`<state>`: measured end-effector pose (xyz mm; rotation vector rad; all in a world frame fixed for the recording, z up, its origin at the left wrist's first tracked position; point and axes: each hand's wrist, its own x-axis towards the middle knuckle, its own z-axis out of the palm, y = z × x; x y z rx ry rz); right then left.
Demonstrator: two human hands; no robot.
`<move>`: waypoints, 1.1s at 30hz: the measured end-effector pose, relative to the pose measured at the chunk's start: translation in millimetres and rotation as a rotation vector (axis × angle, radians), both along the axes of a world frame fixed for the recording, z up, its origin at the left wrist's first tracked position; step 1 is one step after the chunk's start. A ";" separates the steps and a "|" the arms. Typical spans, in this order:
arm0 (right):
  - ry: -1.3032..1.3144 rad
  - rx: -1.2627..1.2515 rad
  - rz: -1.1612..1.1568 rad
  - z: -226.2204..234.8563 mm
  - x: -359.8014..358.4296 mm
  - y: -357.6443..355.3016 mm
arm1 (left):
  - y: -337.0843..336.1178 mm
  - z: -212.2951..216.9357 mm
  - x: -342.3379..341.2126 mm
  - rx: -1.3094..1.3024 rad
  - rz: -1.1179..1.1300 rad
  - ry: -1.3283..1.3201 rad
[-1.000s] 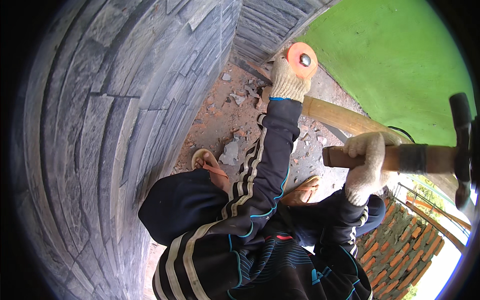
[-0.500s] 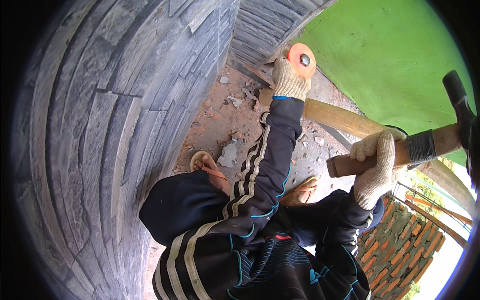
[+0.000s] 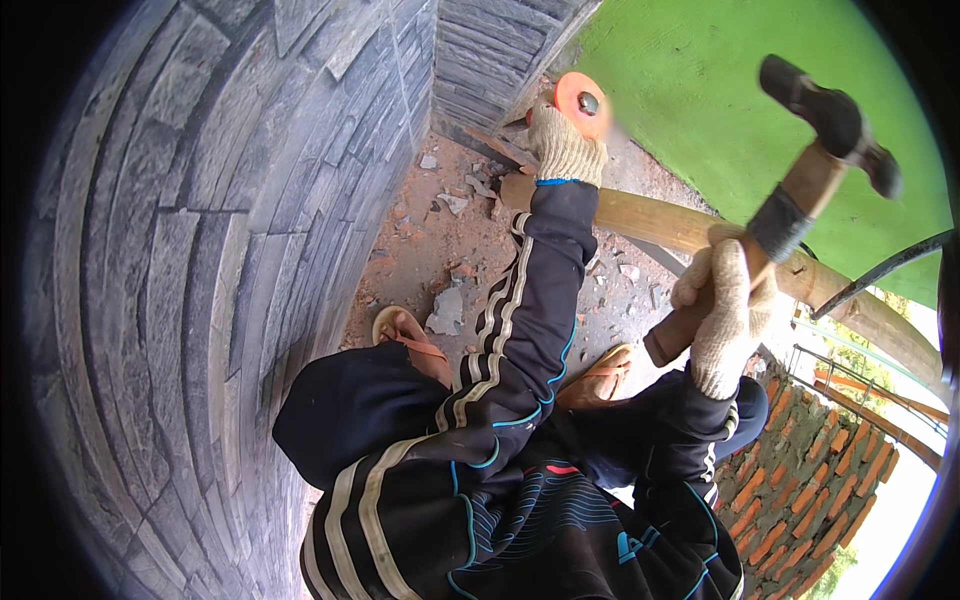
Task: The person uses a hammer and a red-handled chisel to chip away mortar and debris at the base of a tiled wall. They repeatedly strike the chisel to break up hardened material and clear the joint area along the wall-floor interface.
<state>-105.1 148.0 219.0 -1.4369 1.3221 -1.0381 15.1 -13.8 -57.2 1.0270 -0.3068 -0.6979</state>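
My left hand (image 3: pixel 567 145), in a cream knit glove, reaches to the corner and is closed round a chisel (image 3: pixel 588 103). Its metal striking end pokes out through a round orange hand guard (image 3: pixel 568 90); the shaft and cutting tip are hidden. In the same kind of glove, my right hand (image 3: pixel 728 310) grips a hammer (image 3: pixel 822 120) by its wooden handle, which has dark tape wrapped near the head. The black hammer head is raised up and to the right of the chisel, apart from it.
Grey stone cladding (image 3: pixel 210 280) rises close on my left, meeting a green wall (image 3: pixel 700 90) ahead. A wooden pole (image 3: pixel 655 218) slants beneath my arms. Broken chips (image 3: pixel 447 310) litter the ground around my sandalled feet. An unplastered brick wall (image 3: pixel 810 480) stands at lower right.
My right hand has shifted left, and the hammer has tilted up, its head swinging upward and leftward. My left hand and the chisel sit slightly further up and left in view.
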 end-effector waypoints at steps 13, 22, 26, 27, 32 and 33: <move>0.185 0.310 0.136 -18.3 -10.2 0.1 | 24.9 31.0 5.4 -0.109 -0.093 0.356; -0.150 -0.102 -0.003 -3.1 4.4 1.6 | 20.0 10.0 7.3 -0.084 -0.042 0.042; 0.298 0.412 0.195 -54.9 -23.1 -13.7 | 45.9 88.8 -7.9 0.150 -0.111 -0.668; 0.273 0.450 0.206 -47.7 -9.6 -8.2 | 47.1 81.6 20.4 0.150 -0.017 -0.725; 0.154 0.314 0.128 -0.1 -7.1 7.5 | 11.6 18.2 6.2 -0.091 0.028 -0.027; 0.061 0.243 0.088 7.2 -2.7 9.6 | 7.4 15.5 4.8 -0.200 0.016 0.242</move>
